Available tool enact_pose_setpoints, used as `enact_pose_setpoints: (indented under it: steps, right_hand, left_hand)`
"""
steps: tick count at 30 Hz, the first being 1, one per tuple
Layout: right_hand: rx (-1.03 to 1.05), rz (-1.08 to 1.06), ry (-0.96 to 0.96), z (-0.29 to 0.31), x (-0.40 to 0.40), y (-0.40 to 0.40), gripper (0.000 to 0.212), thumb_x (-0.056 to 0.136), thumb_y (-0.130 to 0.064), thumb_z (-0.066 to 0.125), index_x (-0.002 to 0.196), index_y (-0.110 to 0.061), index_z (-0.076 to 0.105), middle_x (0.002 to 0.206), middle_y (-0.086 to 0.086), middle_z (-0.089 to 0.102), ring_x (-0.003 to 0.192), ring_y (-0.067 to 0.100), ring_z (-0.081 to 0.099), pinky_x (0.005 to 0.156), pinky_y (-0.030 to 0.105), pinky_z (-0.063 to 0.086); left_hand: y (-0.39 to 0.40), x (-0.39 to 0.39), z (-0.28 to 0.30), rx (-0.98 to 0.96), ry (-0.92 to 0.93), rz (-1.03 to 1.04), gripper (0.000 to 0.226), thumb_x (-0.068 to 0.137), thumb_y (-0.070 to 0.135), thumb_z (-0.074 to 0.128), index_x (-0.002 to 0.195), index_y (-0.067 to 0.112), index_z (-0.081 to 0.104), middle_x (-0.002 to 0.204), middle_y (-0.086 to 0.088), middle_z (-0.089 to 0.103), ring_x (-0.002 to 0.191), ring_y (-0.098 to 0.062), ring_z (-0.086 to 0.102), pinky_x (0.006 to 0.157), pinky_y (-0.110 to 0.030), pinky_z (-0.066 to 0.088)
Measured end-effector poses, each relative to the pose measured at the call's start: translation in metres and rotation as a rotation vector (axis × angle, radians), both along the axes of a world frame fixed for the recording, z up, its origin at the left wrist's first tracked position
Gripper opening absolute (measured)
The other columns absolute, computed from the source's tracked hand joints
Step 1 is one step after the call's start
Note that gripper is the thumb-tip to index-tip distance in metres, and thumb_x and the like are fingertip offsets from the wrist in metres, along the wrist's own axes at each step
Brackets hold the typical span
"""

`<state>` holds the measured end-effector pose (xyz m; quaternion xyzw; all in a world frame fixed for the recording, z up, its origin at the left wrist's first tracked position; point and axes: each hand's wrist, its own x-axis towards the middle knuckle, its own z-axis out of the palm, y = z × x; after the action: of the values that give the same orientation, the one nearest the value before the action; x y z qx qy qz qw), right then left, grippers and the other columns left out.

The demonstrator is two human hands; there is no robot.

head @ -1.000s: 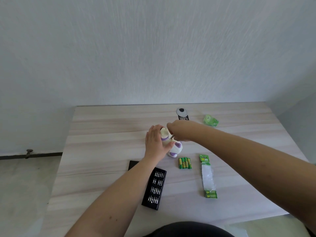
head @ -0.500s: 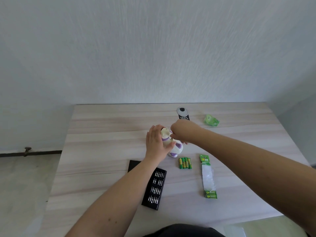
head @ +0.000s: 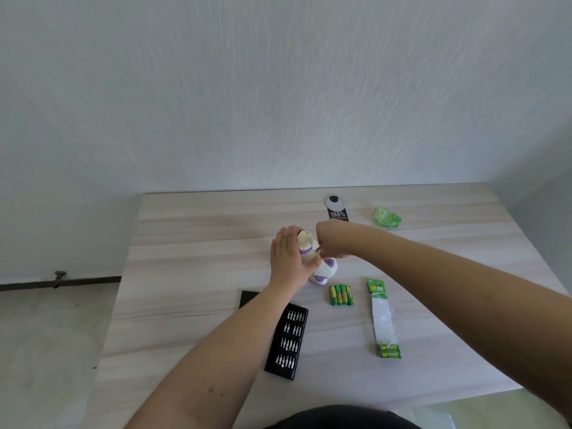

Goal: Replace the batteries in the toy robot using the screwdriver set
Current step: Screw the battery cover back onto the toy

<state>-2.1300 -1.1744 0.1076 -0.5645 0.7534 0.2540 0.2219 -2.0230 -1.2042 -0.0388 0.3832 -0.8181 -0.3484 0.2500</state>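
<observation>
Both hands sit on the toy robot (head: 312, 258) at mid-table: I see my left hand (head: 286, 258) cupping its side, my right hand (head: 332, 243) curled round a thin screwdriver (head: 318, 248). Batteries (head: 341, 295) lie just beside; the bit case (head: 288, 345) sits nearer me.

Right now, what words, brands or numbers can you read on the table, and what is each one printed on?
"100%": on the black card at the far side of the table; the smaller line under it is too blurred to read.
"GP": on the green top of the battery pack strip, and again on its green bottom end; the small print beside it is unreadable.
Loose green batteries: print too small to read.
</observation>
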Motion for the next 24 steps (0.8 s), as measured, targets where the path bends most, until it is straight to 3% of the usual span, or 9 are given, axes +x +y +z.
enact_pose_setpoints:
  steps: [3,6,9,13,18,20,22,24]
  right_hand:
    - [-0.064,0.009,0.014,-0.003,-0.003,0.002,0.009,0.085,-0.008,0.061,0.092,-0.005,0.065,0.084,0.006,0.063,0.069,0.019,0.051,0.047,0.022,0.031]
    - [-0.153,-0.002,0.015,0.002,0.000,0.003,0.014,0.087,-0.004,0.053,0.075,-0.011,0.055,0.066,-0.002,0.048,0.057,0.015,0.047,0.045,0.020,0.031]
    - [-0.158,-0.039,-0.009,0.001,0.001,0.002,0.020,0.086,-0.006,0.054,0.066,-0.011,0.053,0.057,-0.002,0.052,0.060,0.019,0.060,0.048,0.023,0.039]
    - [-0.179,-0.170,0.009,-0.007,0.003,0.003,0.029,0.078,-0.005,0.064,0.057,-0.013,0.047,0.049,-0.001,0.049,0.044,0.013,0.047,0.048,0.023,0.042]
    - [-0.205,-0.449,-0.147,-0.008,-0.009,0.009,0.033,0.090,-0.014,0.049,0.058,-0.010,0.057,0.037,0.000,0.055,0.042,0.014,0.054,0.064,0.028,0.054]
    - [-0.212,-0.481,-0.210,-0.007,-0.011,0.016,0.030,0.093,-0.015,0.046,0.072,-0.006,0.065,0.055,0.004,0.067,0.047,0.016,0.058,0.062,0.027,0.054]
    - [-0.217,-0.479,-0.215,-0.004,-0.011,0.024,0.028,0.095,-0.018,0.045,0.090,-0.006,0.070,0.072,0.007,0.072,0.056,0.018,0.061,0.069,0.028,0.056]
    - [-0.267,-0.489,-0.223,0.002,-0.012,0.033,0.039,0.097,-0.029,0.043,0.089,-0.003,0.070,0.075,0.010,0.072,0.059,0.020,0.059,0.069,0.029,0.051]
  left_hand:
    - [-0.001,0.000,0.003,0.017,-0.009,0.004,0.072,0.068,0.051,0.070,0.124,0.012,0.049,0.129,-0.005,0.052,0.133,-0.031,0.039,0.107,-0.051,0.033]
    - [-0.001,0.000,0.003,0.016,-0.012,0.014,0.069,0.067,0.050,0.074,0.120,0.013,0.050,0.123,-0.004,0.053,0.125,-0.032,0.045,0.102,-0.051,0.038]
    - [-0.001,0.000,0.002,0.007,0.000,0.011,0.069,0.065,0.054,0.070,0.117,0.014,0.050,0.120,-0.003,0.054,0.123,-0.032,0.046,0.100,-0.052,0.040]
    - [-0.001,-0.001,0.003,0.028,-0.009,0.015,0.076,0.063,0.060,0.060,0.122,0.012,0.050,0.126,-0.004,0.053,0.130,-0.030,0.041,0.105,-0.051,0.035]
    - [-0.002,0.000,0.001,-0.006,-0.015,0.000,0.073,0.067,0.054,0.071,0.124,0.014,0.048,0.128,-0.003,0.053,0.131,-0.027,0.040,0.108,-0.049,0.035]
    - [-0.001,0.000,0.003,-0.008,-0.016,-0.005,0.073,0.067,0.050,0.074,0.125,0.013,0.048,0.128,-0.004,0.053,0.129,-0.028,0.041,0.107,-0.048,0.035]
    - [-0.001,0.001,0.004,-0.025,-0.006,-0.003,0.072,0.066,0.048,0.075,0.123,0.012,0.048,0.125,-0.005,0.053,0.126,-0.029,0.045,0.106,-0.046,0.036]
    - [-0.001,0.001,0.005,-0.035,-0.001,-0.001,0.071,0.066,0.045,0.077,0.122,0.012,0.048,0.125,-0.006,0.053,0.124,-0.029,0.045,0.106,-0.043,0.036]
